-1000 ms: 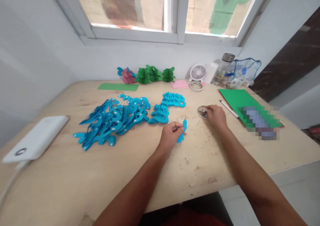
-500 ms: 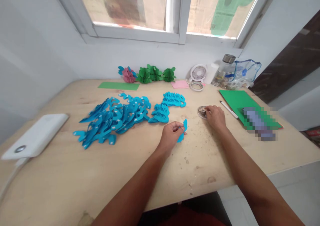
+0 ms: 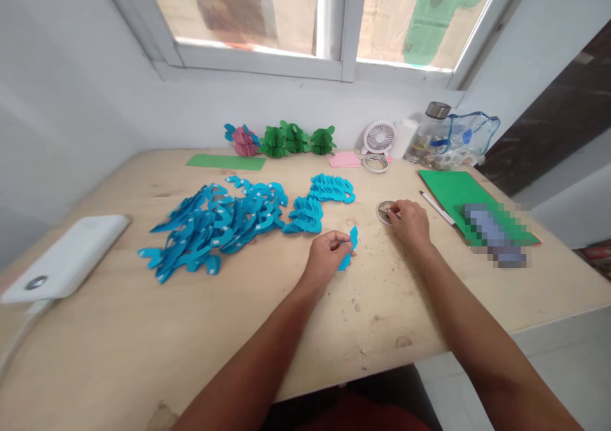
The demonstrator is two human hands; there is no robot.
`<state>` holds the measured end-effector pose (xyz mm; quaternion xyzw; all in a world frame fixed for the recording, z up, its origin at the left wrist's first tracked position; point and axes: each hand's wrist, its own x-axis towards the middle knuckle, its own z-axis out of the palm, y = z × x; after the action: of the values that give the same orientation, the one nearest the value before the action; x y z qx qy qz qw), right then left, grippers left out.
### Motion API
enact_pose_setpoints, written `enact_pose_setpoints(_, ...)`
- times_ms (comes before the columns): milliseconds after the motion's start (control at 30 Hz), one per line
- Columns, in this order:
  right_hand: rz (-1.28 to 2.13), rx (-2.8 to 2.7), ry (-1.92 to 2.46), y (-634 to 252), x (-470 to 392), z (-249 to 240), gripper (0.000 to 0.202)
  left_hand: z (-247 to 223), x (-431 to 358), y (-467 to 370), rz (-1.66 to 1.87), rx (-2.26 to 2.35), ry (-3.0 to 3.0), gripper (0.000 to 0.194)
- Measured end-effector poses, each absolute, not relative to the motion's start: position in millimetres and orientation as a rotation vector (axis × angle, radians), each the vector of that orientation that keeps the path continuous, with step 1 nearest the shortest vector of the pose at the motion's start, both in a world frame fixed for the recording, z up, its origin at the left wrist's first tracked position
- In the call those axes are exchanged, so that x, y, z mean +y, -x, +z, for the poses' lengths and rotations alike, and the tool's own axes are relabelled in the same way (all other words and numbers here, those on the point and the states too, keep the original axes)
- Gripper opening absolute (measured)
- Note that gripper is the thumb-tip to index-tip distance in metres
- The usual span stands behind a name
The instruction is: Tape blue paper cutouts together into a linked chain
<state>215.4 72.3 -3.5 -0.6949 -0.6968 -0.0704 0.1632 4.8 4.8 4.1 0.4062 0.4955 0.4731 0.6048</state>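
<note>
Pale wooden table (image 3: 229,319) stands beneath a window (image 3: 349,30). On its left lies a large heap of blue paper (image 3: 224,218), with two smaller blue stacks (image 3: 304,216) just right of it; a green sheet (image 3: 456,192) lies on the right. Right of the middle, the right hand (image 3: 409,223) bends its fingers over a tape roll (image 3: 379,216); whether they grip anything I cannot tell. Farther left, the left hand (image 3: 329,251) pinches a small blue cutout (image 3: 354,235) between thumb and fingers, above the table.

Bright daylight from the window (image 3: 349,30), lower edges blown out. Wide-angle stretch, softish corners. Pixelation over part of green sheet (image 3: 446,189).
</note>
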Motion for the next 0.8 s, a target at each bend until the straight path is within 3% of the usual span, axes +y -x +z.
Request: enact_pose_setpoints(800, -0.119, -1.909, 2.03, -212.2, 76.3, -11.4, 0.018, 3.8, 4.4, -4.1, 1.066, 1.157, -0.969, 0.005)
